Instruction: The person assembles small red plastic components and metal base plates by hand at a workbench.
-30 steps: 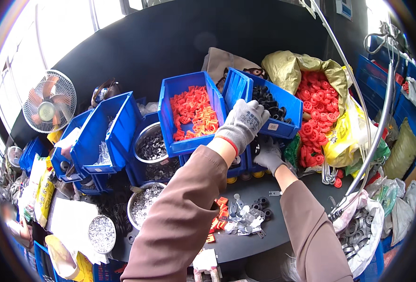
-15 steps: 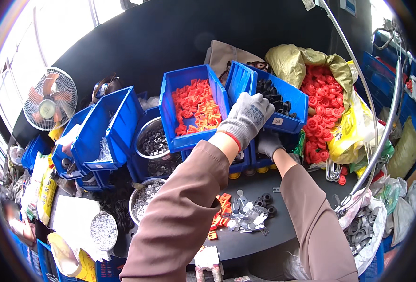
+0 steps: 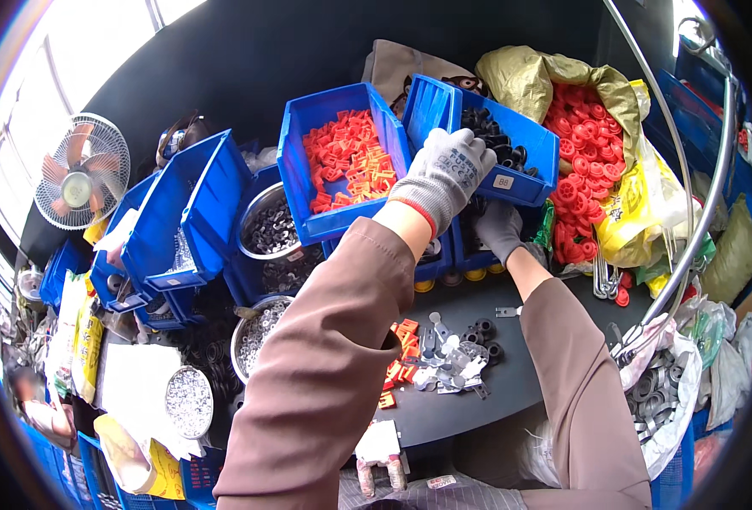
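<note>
In the head view: gripping, with the gloved left hand (image 3: 448, 174), curled fingers over the edge, the blue bin of black rubber parts (image 3: 531, 192), right of the blue bin of orange clips (image 3: 333, 225), apparently to steady it; reaching beneath with the gloved right hand (image 3: 498, 231), presumably for access below; unable to tell its fingers' state, hidden there; counting two hands, one black-part bin, one orange-clip bin, one red-part sack (image 3: 512, 72).

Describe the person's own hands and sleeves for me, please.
The left hand wears a grey knitted glove with dark printing on its back and a reddish cuff edge. The right hand is grey-gloved too. Both sleeves are mauve-brown, loose and creased.
</note>
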Demonstrator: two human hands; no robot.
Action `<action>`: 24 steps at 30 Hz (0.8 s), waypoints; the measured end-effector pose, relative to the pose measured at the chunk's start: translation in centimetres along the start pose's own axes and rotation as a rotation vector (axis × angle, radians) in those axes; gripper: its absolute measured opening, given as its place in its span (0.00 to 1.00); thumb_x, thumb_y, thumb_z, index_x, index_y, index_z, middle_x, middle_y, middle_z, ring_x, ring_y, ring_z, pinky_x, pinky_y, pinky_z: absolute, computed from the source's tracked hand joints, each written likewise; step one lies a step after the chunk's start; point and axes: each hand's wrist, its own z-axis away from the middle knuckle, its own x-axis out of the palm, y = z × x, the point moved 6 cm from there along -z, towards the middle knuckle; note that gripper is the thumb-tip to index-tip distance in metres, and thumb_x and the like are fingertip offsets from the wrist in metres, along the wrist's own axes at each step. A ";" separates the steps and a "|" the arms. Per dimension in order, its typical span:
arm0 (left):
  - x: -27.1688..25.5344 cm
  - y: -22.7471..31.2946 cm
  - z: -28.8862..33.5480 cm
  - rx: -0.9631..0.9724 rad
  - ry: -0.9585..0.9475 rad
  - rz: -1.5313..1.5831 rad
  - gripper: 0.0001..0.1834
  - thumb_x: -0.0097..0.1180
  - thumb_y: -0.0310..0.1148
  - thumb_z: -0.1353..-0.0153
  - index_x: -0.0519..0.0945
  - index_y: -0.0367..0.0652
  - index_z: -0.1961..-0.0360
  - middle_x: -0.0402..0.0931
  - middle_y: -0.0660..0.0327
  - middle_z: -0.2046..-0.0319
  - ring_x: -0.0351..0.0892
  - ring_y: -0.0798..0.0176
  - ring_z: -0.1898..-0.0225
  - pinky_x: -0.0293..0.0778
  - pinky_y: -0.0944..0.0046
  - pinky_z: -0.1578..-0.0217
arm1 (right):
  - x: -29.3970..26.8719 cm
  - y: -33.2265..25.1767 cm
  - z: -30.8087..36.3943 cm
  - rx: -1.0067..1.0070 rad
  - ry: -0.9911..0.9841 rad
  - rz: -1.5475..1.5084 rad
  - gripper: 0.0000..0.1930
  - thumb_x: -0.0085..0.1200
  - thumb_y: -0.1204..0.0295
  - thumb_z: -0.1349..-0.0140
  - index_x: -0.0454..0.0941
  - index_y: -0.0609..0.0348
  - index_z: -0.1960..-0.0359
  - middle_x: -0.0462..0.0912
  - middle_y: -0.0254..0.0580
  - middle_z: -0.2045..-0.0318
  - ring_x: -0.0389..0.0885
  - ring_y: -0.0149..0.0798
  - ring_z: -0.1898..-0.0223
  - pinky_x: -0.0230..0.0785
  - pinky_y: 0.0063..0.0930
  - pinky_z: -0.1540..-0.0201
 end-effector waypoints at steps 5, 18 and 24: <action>-1.0 -0.5 -0.3 -0.005 -0.009 0.014 0.18 0.58 0.36 0.39 0.74 0.51 0.47 0.76 0.64 0.54 0.75 0.61 0.47 0.75 0.57 0.52 | -1.9 -0.6 2.4 -0.157 0.120 -0.110 0.26 0.62 0.66 0.48 0.74 0.53 0.45 0.79 0.56 0.51 0.78 0.59 0.49 0.72 0.48 0.47; 3.0 5.8 2.3 -0.081 0.001 -0.077 0.22 0.51 0.35 0.37 0.72 0.52 0.40 0.75 0.69 0.52 0.72 0.66 0.49 0.67 0.57 0.52 | -3.1 -2.8 24.1 -0.371 -0.042 -0.161 0.17 0.66 0.70 0.55 0.77 0.52 0.61 0.76 0.42 0.59 0.78 0.48 0.56 0.74 0.40 0.58; 1.2 5.9 3.2 -0.016 -0.114 0.198 0.31 0.60 0.34 0.46 0.72 0.54 0.38 0.75 0.63 0.45 0.70 0.59 0.40 0.56 0.44 0.35 | -3.2 -4.4 25.7 -0.457 -0.326 0.006 0.21 0.66 0.58 0.52 0.80 0.51 0.57 0.77 0.42 0.54 0.77 0.47 0.51 0.73 0.43 0.50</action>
